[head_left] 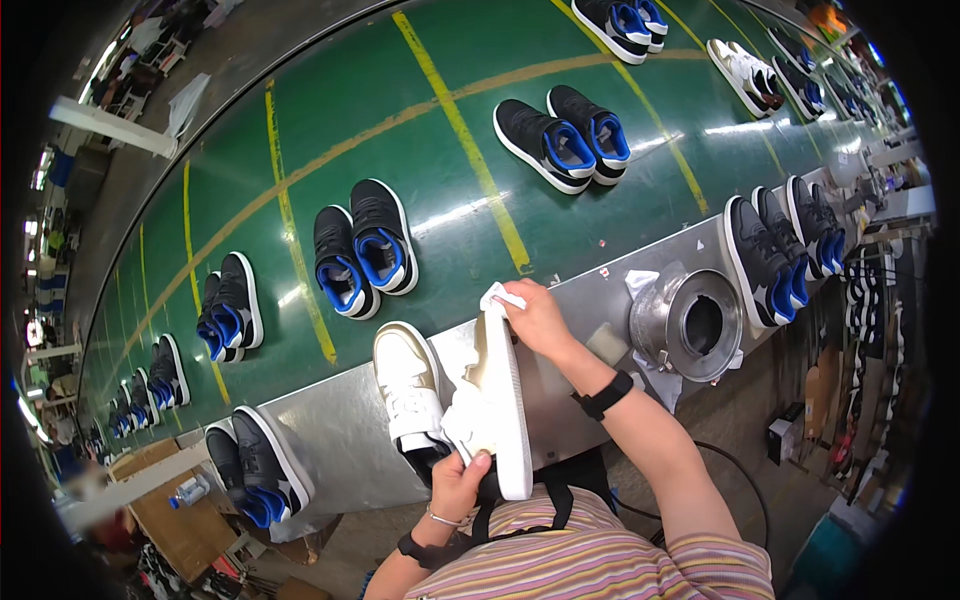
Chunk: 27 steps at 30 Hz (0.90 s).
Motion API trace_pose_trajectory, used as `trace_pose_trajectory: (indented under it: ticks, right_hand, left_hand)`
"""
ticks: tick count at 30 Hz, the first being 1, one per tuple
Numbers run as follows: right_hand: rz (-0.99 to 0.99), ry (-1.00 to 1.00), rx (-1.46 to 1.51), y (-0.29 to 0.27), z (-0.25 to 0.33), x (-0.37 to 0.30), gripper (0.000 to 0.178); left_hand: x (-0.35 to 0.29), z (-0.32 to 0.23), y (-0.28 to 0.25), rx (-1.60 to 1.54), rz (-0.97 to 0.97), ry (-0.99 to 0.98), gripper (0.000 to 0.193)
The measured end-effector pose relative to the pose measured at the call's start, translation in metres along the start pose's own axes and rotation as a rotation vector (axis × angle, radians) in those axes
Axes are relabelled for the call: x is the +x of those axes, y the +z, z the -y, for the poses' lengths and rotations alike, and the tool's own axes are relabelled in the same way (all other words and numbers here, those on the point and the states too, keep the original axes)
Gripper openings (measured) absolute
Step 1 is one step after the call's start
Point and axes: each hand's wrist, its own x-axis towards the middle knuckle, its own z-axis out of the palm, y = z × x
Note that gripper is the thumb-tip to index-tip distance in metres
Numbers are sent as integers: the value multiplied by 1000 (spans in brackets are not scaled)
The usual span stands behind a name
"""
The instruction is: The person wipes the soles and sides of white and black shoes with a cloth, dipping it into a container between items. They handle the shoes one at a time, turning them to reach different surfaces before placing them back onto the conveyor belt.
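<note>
A white sneaker (512,420) with a tan toe is tilted on its side, its white sole edge turned to the right. My left hand (461,485) grips it at the heel end, thumb on the upper. At the toe, my right hand (537,318) pinches a white cloth (497,297) against the shoe. The matching white and tan sneaker (408,385) stands upright just left of it on the metal ledge (345,445). Part of the held shoe's opening is hidden by my left hand.
A green conveyor belt (450,250) with yellow lines carries several pairs of black sneakers (365,245) with blue linings. On the ledge, a round metal dispenser (690,325) stands at right, near more black sneakers (765,255); another black pair (258,465) sits at left.
</note>
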Motion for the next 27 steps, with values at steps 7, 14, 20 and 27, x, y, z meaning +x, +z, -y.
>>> trace_pose_trajectory:
  ticks: [7,14,20,27]
  right_hand:
    - [24,2,-21,2,6,-17,16]
    - [-24,106,252,-3,14,-54,17]
    - [-82,15,245,-7,54,-99,16]
    - [-64,22,229,-34,92,-156,24]
  left_hand:
    - [4,-21,-20,-655,-42,-149,42]
    - [10,-24,-20,-1190,-59,-212,42]
    - [9,-30,-4,-1099,-14,-187,41]
    - [3,-45,31,-513,-235,45,25]
